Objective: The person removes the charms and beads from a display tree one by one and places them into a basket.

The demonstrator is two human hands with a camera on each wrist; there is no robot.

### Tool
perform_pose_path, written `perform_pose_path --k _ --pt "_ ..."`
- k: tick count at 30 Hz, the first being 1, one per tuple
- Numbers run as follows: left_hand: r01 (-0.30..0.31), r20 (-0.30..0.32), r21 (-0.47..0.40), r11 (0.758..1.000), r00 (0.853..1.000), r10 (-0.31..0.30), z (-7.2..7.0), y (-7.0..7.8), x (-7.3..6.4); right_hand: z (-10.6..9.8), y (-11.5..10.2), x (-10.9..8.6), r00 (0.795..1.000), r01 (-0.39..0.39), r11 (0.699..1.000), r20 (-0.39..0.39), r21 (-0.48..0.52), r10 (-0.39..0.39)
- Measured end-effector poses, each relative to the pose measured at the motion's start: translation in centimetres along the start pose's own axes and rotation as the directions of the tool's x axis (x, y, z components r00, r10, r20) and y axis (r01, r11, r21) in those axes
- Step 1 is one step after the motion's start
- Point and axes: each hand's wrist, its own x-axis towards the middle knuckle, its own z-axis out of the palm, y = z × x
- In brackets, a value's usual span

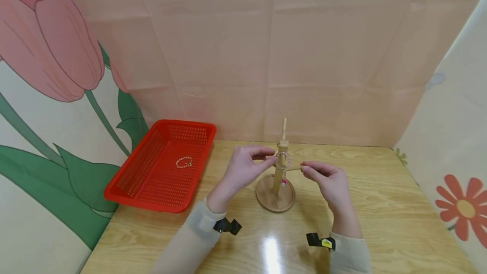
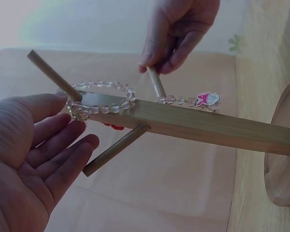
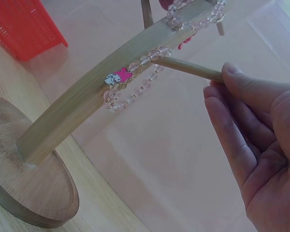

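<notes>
Clearly, right hand in a pinch on one wooden peg, left hand at a beaded bracelet, grip uncertain.

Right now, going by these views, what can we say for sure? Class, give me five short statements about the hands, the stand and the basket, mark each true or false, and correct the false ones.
1. The right hand pinches a wooden peg. True.
2. A bracelet with a pink-and-white charm hangs on that peg. True.
3. The stand has a square base. False: its base is round.
4. The red basket holds one bracelet. True.
5. In the head view, the basket is right of the stand. False: it is left.
</notes>
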Motion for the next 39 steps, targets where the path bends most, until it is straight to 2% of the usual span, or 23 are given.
perform_pose_path --k 21,39 --pt "0.029 -0.012 0.001 1.000 1.000 -0.029 0.69 -0.13 0.09 -0.01 0.59 0.16 1.000 0.018 1.000 0.001 0.013 -0.018" --pt "0.013 -0.025 0.018 1.000 1.000 -0.013 1.04 0.02 0.31 -0.04 0.63 0.22 1.000 0.019 0.999 0.009 0.035 -0.019"
